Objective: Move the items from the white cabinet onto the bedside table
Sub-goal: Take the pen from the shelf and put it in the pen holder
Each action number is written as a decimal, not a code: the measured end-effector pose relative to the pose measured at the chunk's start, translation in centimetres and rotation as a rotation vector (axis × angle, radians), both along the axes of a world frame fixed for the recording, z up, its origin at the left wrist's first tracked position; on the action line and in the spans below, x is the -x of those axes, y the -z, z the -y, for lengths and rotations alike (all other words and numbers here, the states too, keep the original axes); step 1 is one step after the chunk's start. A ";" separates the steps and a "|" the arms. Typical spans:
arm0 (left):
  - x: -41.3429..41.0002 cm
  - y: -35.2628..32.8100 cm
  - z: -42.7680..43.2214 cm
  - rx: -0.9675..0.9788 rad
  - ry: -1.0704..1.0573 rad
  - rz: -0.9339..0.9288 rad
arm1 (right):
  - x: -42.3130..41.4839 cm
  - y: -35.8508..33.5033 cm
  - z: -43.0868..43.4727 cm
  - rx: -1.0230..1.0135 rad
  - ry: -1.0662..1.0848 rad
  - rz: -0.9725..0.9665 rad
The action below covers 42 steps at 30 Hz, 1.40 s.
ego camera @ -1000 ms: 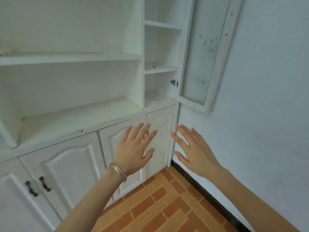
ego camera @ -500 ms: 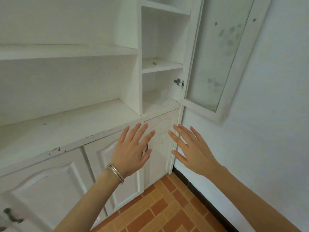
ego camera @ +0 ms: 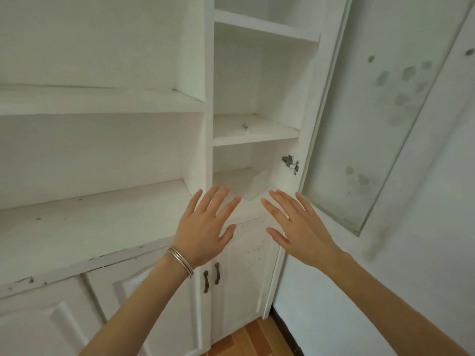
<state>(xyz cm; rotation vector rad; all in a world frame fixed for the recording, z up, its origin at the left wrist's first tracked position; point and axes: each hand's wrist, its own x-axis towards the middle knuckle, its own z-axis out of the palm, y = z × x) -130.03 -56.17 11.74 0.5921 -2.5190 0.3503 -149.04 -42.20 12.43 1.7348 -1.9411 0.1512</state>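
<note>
Both hands hovering at white cabinet — holding nothing.
L hand & R hand are hanging side by side, fingers spread straight, palms fwd. White boxy item is sitting in lowest open compartment, just behind fingertips — glass door standing open at R.

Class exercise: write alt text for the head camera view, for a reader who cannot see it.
Two open hands, left hand with silver bangles, right hand bare, hover before a white box low in a white cabinet whose glass door stands open.
</note>
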 end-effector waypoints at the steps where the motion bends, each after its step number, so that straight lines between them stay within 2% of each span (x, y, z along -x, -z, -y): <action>1: 0.9 0.0 0.5 0.003 -0.005 0.000 | 1.1 0.0 0.7 0.006 -0.009 -0.005; 10: 7.6 -0.8 7.1 0.057 -0.026 -0.006 | 8.8 -0.2 7.9 0.063 -0.061 -0.025; 17: 12.5 -3.4 13.7 0.153 -0.026 -0.026 | 13.9 -3.2 15.9 0.150 -0.085 -0.078; 23: 16.8 -4.8 17.4 0.147 -0.026 -0.060 | 17.3 -5.3 21.8 0.220 -0.124 -0.117; 36: 18.1 -3.3 20.7 0.164 -0.120 -0.085 | 21.7 -6.7 28.9 0.083 -0.292 -0.105; 42: 18.2 -3.3 20.4 0.148 -0.158 -0.061 | 22.7 -5.8 29.5 0.188 -0.432 0.015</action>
